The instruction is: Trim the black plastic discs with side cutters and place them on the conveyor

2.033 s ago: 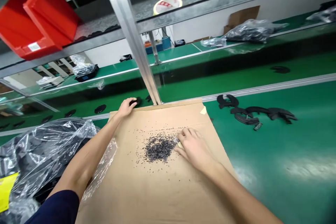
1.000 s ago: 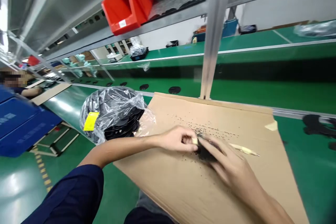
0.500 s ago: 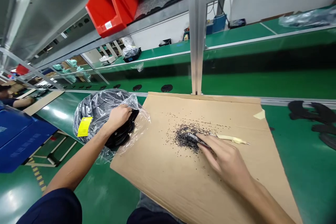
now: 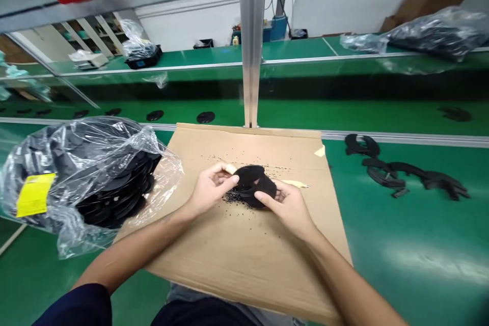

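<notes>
The left hand (image 4: 211, 191) joined the right (image 4: 288, 209); fingers (image 4: 267, 196) grip black foam (image 4: 254, 186) above cardboard (image 4: 244, 270) on green belting (image 4: 401, 244).

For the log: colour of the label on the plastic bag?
The label is yellow, best seen in the head view.

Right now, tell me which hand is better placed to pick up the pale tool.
Right, probably: the right hand sits beside the pale tool on the cardboard, while the left hand is farther off, across the black piece both hands hold.

Bright overhead light, glare on the green belt (image 4: 431, 265) (edges bowed)
</notes>
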`<state>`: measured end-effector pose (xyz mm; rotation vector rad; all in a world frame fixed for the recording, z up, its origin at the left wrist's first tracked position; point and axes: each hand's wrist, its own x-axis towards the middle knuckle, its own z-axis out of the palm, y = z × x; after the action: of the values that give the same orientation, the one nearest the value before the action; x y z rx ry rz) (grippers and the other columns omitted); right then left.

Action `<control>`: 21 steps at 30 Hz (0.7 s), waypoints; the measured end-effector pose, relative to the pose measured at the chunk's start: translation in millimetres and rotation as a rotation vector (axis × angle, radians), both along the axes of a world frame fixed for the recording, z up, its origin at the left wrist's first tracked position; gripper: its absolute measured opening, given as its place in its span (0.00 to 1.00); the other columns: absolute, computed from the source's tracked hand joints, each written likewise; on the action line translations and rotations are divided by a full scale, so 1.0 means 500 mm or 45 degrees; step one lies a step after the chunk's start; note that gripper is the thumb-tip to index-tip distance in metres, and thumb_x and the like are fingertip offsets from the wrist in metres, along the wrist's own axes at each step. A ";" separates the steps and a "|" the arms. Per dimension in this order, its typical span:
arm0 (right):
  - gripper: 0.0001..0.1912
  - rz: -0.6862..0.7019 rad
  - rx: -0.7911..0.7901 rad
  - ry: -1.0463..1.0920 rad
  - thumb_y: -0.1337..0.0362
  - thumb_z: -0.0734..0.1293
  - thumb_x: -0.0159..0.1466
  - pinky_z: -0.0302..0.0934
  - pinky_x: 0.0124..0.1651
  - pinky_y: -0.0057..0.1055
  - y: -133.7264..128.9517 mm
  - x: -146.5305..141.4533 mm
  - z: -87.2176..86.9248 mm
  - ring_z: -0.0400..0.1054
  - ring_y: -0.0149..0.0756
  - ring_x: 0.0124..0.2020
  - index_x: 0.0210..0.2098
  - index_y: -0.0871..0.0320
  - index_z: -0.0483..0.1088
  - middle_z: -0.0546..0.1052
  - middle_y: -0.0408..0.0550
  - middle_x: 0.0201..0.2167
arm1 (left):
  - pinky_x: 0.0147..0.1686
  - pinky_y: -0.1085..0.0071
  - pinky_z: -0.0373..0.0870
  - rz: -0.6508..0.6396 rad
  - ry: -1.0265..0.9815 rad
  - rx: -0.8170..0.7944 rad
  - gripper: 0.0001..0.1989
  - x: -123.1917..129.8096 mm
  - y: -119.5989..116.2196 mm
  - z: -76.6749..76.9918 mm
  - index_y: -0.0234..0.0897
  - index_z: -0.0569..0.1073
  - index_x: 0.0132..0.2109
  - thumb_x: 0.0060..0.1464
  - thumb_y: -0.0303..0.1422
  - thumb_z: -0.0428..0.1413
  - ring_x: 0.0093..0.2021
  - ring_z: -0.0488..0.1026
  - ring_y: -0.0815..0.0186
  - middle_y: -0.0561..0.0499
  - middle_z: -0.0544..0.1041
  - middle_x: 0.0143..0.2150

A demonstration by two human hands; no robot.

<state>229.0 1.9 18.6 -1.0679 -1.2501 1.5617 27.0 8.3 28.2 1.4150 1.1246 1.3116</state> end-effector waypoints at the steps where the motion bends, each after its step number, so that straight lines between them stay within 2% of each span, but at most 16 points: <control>1: 0.23 -0.007 0.002 0.007 0.52 0.77 0.53 0.73 0.47 0.41 -0.001 -0.001 0.000 0.78 0.44 0.41 0.43 0.59 0.78 0.83 0.51 0.40 | 0.35 0.73 0.71 -0.037 0.031 -0.002 0.14 0.011 -0.001 -0.009 0.34 0.72 0.32 0.54 0.41 0.64 0.34 0.73 0.68 0.50 0.75 0.34; 5: 0.22 -0.034 -0.015 0.007 0.52 0.77 0.54 0.72 0.46 0.39 -0.002 -0.001 -0.002 0.77 0.42 0.40 0.43 0.58 0.78 0.83 0.50 0.38 | 0.37 0.71 0.68 -0.095 0.162 0.069 0.13 0.009 -0.010 -0.033 0.35 0.69 0.30 0.58 0.37 0.60 0.36 0.70 0.67 0.51 0.71 0.33; 10: 0.17 0.019 -0.038 -0.043 0.53 0.76 0.54 0.71 0.40 0.35 -0.002 0.000 0.000 0.74 0.36 0.33 0.36 0.58 0.77 0.80 0.47 0.32 | 0.44 0.66 0.67 -0.327 0.327 0.126 0.10 -0.014 -0.016 -0.028 0.36 0.68 0.32 0.61 0.34 0.56 0.43 0.69 0.62 0.48 0.72 0.39; 15: 0.14 0.108 -0.024 -0.104 0.54 0.74 0.57 0.67 0.35 0.31 -0.004 -0.002 0.003 0.69 0.32 0.30 0.34 0.58 0.75 0.76 0.44 0.29 | 0.38 0.69 0.65 -0.506 0.411 -0.032 0.09 -0.017 -0.003 -0.028 0.35 0.70 0.34 0.62 0.34 0.54 0.38 0.67 0.64 0.50 0.69 0.36; 21: 0.09 0.087 0.169 -0.292 0.57 0.70 0.62 0.60 0.31 0.27 -0.005 -0.004 0.002 0.63 0.30 0.28 0.33 0.57 0.70 0.70 0.42 0.27 | 0.35 0.70 0.63 -0.515 0.630 0.019 0.09 -0.023 -0.003 -0.023 0.35 0.71 0.36 0.63 0.35 0.53 0.36 0.66 0.65 0.51 0.69 0.34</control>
<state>227.1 -0.6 19.4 -1.1527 -1.5374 1.4138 15.3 6.9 16.7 1.9215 1.0571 0.7023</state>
